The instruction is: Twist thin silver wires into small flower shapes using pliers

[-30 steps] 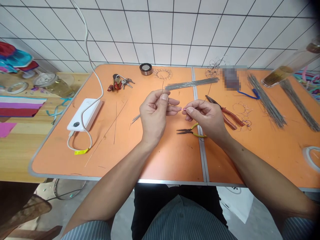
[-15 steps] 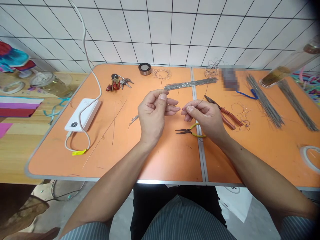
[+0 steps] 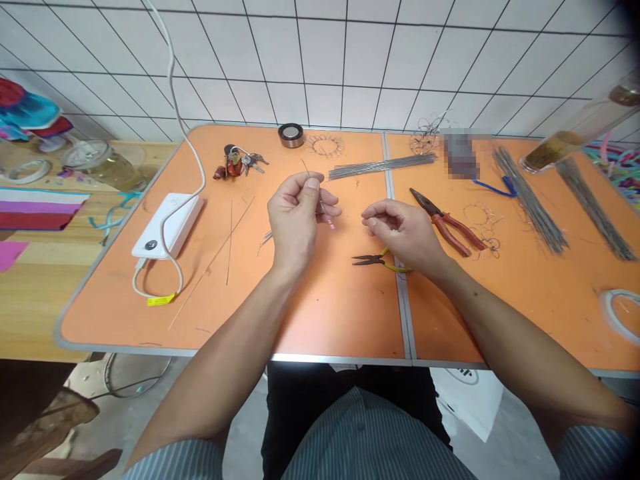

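Between its thumb and forefinger, my left hand (image 3: 297, 217) pinches a thin wire (image 3: 306, 168) whose end sticks up above the fingers. Small pink pieces (image 3: 331, 225) hang just under the fingertips of that hand. My right hand (image 3: 403, 229) is apart from it, to the right, with thumb and fingers curled together; whether something small is between them is too small to tell. Yellow-handled pliers (image 3: 373, 260) lie below my right hand, partly covered by it. Beyond it lie red-handled pliers (image 3: 453, 230).
A bundle of wires (image 3: 383, 166) lies behind my hands, near a tape roll (image 3: 291, 135) and keys (image 3: 245, 162). A white power bank (image 3: 167, 227) with a cable is at the left. More wire bundles (image 3: 530, 200) and a glass vessel (image 3: 555, 150) stand right.
My hands have moved apart: the left went slightly left with the wire, and the pink pieces now hang from it. My right hand no longer touches them.
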### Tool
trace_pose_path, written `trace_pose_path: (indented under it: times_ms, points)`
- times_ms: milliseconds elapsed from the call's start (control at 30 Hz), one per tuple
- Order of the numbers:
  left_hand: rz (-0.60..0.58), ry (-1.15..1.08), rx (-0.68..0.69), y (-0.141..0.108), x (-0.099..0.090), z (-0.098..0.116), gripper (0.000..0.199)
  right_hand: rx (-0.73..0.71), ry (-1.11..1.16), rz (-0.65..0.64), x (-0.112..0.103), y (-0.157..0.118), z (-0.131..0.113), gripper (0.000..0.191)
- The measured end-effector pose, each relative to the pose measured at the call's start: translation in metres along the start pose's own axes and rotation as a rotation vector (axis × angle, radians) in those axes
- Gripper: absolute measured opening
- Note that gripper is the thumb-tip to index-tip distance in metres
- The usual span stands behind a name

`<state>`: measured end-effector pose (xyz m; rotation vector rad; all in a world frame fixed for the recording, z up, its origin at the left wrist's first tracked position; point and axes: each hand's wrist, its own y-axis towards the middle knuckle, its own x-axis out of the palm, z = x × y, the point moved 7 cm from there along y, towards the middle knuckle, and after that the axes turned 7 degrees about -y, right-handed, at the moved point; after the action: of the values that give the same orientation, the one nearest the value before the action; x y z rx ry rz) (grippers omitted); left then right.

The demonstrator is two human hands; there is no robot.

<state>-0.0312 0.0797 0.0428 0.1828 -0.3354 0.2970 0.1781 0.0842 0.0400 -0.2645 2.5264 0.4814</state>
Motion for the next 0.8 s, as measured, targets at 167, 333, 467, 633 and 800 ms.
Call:
trace_pose_path:
  times_ms: [167, 333, 467, 633, 800]
  points:
    - [-0.01, 0.012, 0.017, 0.01, -0.004, -0.009, 0.033, -0.175, -0.489, -0.117, 0.013, 0.021, 0.008, 0.021]
    - [-0.031, 0.0, 0.009, 0.014, -0.004, -0.015, 0.027, -0.157, -0.751, -0.312, 0.035, 0.045, 0.015, 0.025]
    - [-0.045, -0.012, 0.0, 0.016, -0.003, -0.016, 0.023, -0.156, -0.809, -0.382, 0.041, 0.056, 0.015, 0.02]
    - [-0.044, 0.009, -0.019, 0.016, -0.001, -0.018, 0.02, -0.199, -0.818, -0.4, 0.044, 0.059, 0.012, 0.022]
    - [-0.067, 0.033, -0.028, 0.015, 0.0, -0.02, 0.024, -0.213, -0.86, -0.421, 0.047, 0.059, 0.011, 0.026]
